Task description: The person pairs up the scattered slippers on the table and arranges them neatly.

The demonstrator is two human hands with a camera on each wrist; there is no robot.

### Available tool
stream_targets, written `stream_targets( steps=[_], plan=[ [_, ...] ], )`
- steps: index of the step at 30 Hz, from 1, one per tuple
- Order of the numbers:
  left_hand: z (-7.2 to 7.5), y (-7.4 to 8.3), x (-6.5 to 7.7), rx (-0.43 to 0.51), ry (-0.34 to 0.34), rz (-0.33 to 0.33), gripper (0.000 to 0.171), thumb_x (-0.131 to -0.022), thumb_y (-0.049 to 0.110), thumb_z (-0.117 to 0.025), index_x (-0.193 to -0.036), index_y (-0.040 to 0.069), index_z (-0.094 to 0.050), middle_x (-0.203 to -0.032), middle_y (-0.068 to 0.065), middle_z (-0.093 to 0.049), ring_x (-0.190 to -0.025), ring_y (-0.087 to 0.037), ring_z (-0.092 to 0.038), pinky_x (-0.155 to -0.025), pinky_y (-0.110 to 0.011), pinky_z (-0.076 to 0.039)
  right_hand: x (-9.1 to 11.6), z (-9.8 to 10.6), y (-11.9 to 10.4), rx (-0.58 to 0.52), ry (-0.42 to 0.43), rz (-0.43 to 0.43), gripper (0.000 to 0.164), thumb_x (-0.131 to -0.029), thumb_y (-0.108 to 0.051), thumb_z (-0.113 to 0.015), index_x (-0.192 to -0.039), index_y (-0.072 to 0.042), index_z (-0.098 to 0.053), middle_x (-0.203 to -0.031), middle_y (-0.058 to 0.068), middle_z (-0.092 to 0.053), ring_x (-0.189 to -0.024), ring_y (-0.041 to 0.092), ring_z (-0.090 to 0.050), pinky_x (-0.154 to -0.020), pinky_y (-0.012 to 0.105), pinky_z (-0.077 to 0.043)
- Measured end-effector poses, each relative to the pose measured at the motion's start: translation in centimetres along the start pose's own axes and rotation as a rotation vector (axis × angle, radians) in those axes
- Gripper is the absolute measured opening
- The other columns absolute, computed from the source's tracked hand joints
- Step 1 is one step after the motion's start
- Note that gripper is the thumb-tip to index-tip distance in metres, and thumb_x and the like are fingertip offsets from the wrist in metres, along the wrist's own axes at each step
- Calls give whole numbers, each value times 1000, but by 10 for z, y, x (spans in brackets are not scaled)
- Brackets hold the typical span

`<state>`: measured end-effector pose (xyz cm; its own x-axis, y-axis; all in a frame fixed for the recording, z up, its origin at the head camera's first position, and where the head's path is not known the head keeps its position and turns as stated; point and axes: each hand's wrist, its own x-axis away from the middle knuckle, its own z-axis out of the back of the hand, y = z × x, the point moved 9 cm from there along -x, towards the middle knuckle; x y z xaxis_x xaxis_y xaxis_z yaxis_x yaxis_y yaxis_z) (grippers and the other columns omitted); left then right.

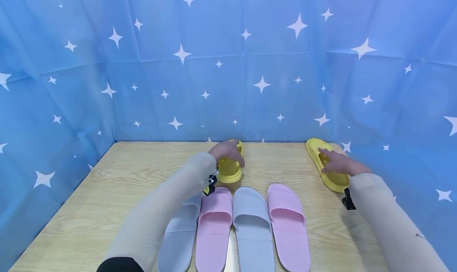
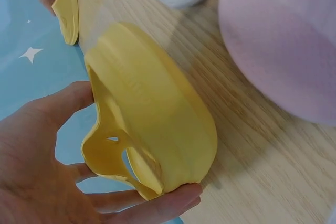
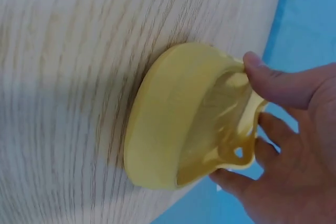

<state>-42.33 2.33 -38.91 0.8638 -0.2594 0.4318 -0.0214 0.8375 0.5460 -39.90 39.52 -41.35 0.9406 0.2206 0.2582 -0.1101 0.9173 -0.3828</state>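
Note:
Near the table's back edge, my left hand (image 1: 225, 151) grips a yellow slipper (image 1: 229, 175) across its sides. In the left wrist view the thumb lies on one side of this slipper (image 2: 152, 103) and fingers on the other. At the back right corner my right hand (image 1: 340, 163) holds a second yellow slipper (image 1: 331, 183), which lies slanted. The right wrist view shows the thumb at one edge of that slipper (image 3: 163, 114) and the other fingers along its far side. My hands partly cover both yellow slippers in the head view.
In front stand side by side a grey slipper (image 1: 180, 236), a pink slipper (image 1: 214, 240), another grey slipper (image 1: 254, 240) and another pink slipper (image 1: 292, 240). My left sleeve (image 1: 160, 212) overlaps the leftmost one. A blue starry curtain (image 1: 214, 77) borders the wooden table (image 1: 107, 184).

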Motion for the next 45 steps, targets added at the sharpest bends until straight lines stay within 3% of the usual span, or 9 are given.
stream_targets(
  steps=[6,13,17,21,25,31,35,39,45],
  plan=[
    [-7,14,-4,-7,-3,-13,109,-85,36,-83,-167,34,-12,-170,-11,-29,-148,-37,-42,-114,-57,-46,2,2,-4,-35,10,-7,89,-96,-20,-67,-162,5,-12,-161,43,-4,-146,68,2,-112,85,-5],
    [-23,41,-11,-51,-18,-65,109,-87,37,-80,-168,31,-6,-170,-12,-29,-143,-34,-47,-113,-51,-49,1,0,4,-67,6,-34,89,-98,-22,-66,-163,2,-10,-163,41,0,-148,66,6,-112,84,-1],
    [-30,56,-14,-71,-17,-78,105,-88,37,-78,-168,32,-10,-169,-11,-32,-142,-33,-47,-111,-50,-50,2,-1,4,-91,5,-32,89,-98,-20,-65,-163,1,-9,-163,41,2,-148,65,9,-112,84,2],
    [-39,68,-16,-133,-20,-106,106,-89,41,-77,-168,30,-6,-169,-11,-33,-143,-31,-47,-110,-47,-51,3,-3,3,-107,1,-22,89,-98,-19,-66,-163,1,-9,-163,41,3,-147,66,11,-111,85,3],
    [-45,78,-17,-148,12,-118,107,-87,44,-77,-168,30,-8,-167,-11,-36,-141,-30,-48,-108,-44,-53,2,-4,3,-107,-1,-23,90,-98,-20,-66,-163,1,-9,-164,40,3,-148,65,11,-112,84,2],
    [-51,96,-18,-149,83,-161,98,-86,44,-78,-166,27,-24,-155,-12,-51,-131,-30,-53,-103,-43,-54,2,-3,5,-100,2,-20,89,-98,-19,-66,-163,2,-8,-163,41,3,-148,65,11,-112,84,2],
    [-60,108,-27,-229,96,-164,95,-87,49,-75,-165,30,-24,-151,-6,-55,-128,-25,-57,-102,-38,-53,5,-2,4,-106,-4,-32,89,-100,-21,-65,-164,0,-8,-164,40,4,-149,64,11,-112,84,3],
    [-70,118,-37,-239,89,-153,98,-88,53,-73,-166,34,-18,-155,-2,-52,-132,-22,-56,-107,-36,-50,6,-3,2,-131,-12,-37,89,-100,-21,-65,-164,-1,-8,-164,39,6,-149,63,13,-112,84,3],
    [-83,132,-42,-247,86,-137,105,-86,61,-71,-167,26,-15,-154,-1,-55,-133,-21,-57,-106,-34,-51,8,-2,0,-135,-2,-22,89,-99,-19,-66,-164,1,-8,-164,39,6,-149,63,13,-113,83,5]
  ],
)
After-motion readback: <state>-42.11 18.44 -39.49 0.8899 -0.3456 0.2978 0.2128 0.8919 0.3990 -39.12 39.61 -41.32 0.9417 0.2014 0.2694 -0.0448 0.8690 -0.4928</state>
